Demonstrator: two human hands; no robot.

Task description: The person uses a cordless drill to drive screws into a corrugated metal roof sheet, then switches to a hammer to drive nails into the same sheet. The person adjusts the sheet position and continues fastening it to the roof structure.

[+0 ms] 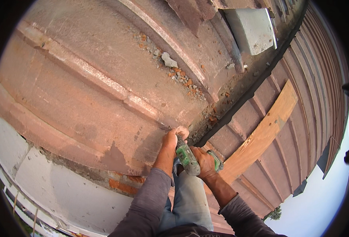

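A green and grey cordless drill (188,159) points away from me, its nose toward the end of a raised rib on the reddish-brown roofing sheet (83,75). My right hand (206,162) is wrapped round its handle, and a green and dark block shows below that hand on the right. At the front end of the drill, my left hand (173,138) is closed, fingers curled together close to the sheet. Whatever those fingers pinch is too small or hidden to name. The tip of the drill is also covered by the left hand.
Broken brick and mortar rubble (178,75) lies between two ribs. A dark-edged gutter (237,102) separates the two roof slopes. Across the right slope lies a wooden plank (261,132). A pale grey block (251,31) stands at the far right; a white wall top (75,185) borders the left.
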